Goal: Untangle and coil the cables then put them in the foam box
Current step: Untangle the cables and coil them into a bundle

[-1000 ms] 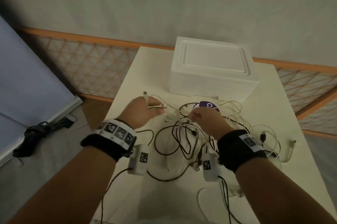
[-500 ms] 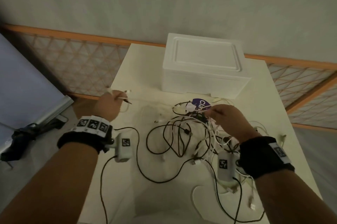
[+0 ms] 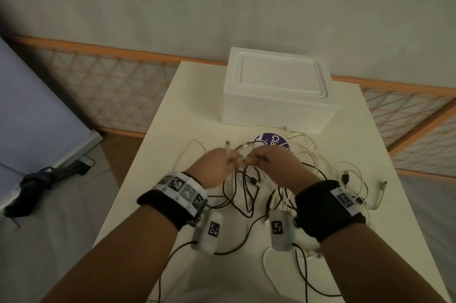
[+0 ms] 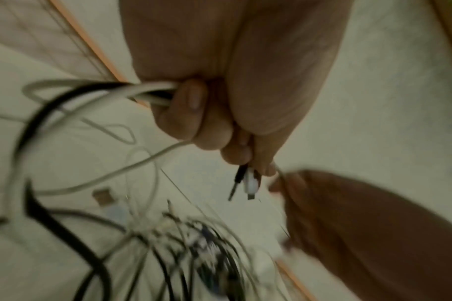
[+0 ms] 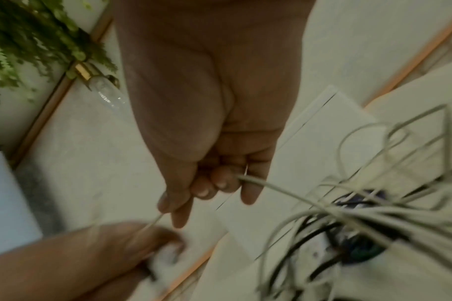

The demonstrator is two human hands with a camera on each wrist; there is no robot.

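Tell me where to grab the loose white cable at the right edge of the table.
Pinch the white cable just behind its plug, coming from the right, probably. That end lies clear of the cable tangle near the table edge; its other end runs into the heap.

So the worktop (image 3: 172, 129) is a plain cream-white rectangle, matte. At the far end a white foam box (image 3: 278, 95) sits right on it with its lid on. Just in front of the box there's a round purple sticker or disc (image 3: 272, 139) with white lettering, partly covered. Most of the middle is a messy heap of cables (image 3: 249, 191), black and white ones looped over each other, spreading toward the right edge. A white cable with a plug (image 3: 381, 194) lies off to the right, near the edge, and another white loop (image 3: 267, 265) sits at the near side.
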